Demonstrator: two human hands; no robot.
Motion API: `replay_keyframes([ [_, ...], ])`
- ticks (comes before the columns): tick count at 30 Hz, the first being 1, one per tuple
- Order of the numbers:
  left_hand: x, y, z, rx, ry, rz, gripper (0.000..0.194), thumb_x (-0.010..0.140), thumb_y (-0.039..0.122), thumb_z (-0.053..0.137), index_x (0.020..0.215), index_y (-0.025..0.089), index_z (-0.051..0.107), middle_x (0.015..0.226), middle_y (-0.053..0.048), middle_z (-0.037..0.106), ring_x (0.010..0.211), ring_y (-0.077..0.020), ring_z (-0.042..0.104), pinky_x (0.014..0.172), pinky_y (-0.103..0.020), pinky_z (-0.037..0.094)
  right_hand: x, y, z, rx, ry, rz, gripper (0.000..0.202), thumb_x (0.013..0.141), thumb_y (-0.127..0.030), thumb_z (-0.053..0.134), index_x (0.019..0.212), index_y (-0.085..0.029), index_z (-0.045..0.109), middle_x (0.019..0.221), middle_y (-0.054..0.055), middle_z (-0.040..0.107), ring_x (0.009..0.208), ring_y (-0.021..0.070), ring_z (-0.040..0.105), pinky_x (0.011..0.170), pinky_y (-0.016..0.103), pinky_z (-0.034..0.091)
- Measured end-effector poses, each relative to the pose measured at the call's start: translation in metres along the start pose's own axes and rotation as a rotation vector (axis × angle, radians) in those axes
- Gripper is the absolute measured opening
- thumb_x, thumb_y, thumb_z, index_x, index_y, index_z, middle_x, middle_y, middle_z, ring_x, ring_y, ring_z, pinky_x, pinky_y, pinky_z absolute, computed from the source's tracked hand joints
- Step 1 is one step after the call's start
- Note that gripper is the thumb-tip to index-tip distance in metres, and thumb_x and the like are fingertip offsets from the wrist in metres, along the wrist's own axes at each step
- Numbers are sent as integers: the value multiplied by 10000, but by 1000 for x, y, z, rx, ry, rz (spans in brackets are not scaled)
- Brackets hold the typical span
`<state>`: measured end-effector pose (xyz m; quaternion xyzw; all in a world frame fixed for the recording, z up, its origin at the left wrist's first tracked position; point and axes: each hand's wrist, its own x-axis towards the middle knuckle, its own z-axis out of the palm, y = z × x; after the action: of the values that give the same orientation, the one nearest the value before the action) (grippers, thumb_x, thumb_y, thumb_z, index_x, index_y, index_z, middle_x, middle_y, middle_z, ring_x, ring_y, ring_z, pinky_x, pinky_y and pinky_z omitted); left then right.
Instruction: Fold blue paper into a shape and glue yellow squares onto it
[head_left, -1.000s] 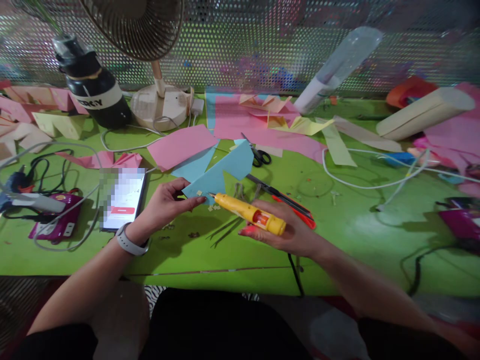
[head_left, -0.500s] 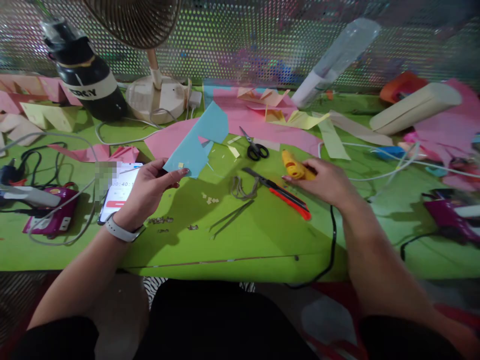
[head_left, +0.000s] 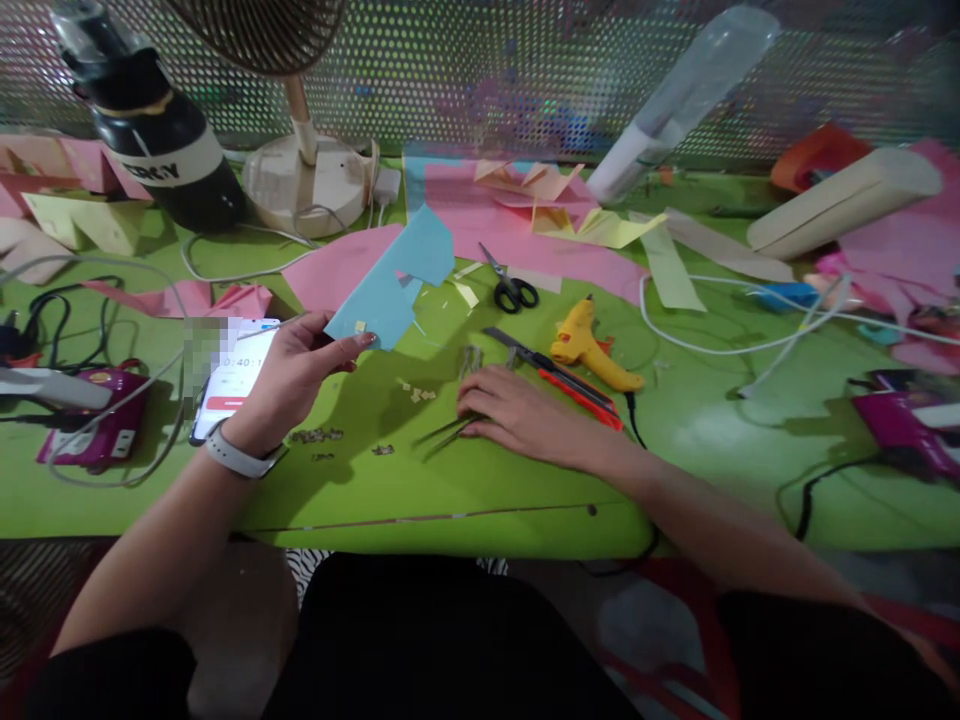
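Observation:
My left hand [head_left: 289, 375], with a white watch on the wrist, holds a cut light-blue paper shape [head_left: 394, 285] by its lower corner, lifted above the green table [head_left: 450, 495]. Lying flat on the table, my right hand [head_left: 517, 415] has its fingertips over the back end of the metal tweezers [head_left: 442, 437]; whether they grip it is unclear. The yellow glue gun [head_left: 589, 345] lies on the table just beyond my right hand, beside a red and black utility knife [head_left: 574, 385].
A phone [head_left: 232, 375] lies under my left wrist. Black scissors [head_left: 510, 288] rest on pink paper [head_left: 525, 250]. A fan base [head_left: 307, 185], a dark bottle [head_left: 154, 145], cables, paper scraps and a pink device [head_left: 94, 435] crowd the back and sides.
My right hand carried the glue gun to the right, set it down on the table, and came back onto the tweezers. My left hand lifted the blue paper up and left.

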<state>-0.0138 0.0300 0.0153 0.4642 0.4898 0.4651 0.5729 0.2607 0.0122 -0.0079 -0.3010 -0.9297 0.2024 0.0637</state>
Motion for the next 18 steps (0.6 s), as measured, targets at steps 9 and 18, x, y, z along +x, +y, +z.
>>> replay_keyframes([
  [9, -1, 1, -1, 4, 0, 8, 163, 691, 240, 819, 758, 165, 690, 702, 18, 615, 583, -65, 517, 543, -190, 427, -6, 7, -8, 623, 100, 324, 320, 945, -433, 511, 1147, -188, 556, 915, 60, 662, 828, 179, 634, 710, 320, 525],
  [18, 0, -1, 2, 24, -4, 20, 142, 694, 230, 812, 754, 167, 701, 686, 20, 617, 570, -67, 502, 531, -198, 410, -16, 9, -8, 511, 25, 328, 309, 935, -386, 483, 1108, -183, 638, 993, 92, 679, 890, 209, 637, 783, 352, 502],
])
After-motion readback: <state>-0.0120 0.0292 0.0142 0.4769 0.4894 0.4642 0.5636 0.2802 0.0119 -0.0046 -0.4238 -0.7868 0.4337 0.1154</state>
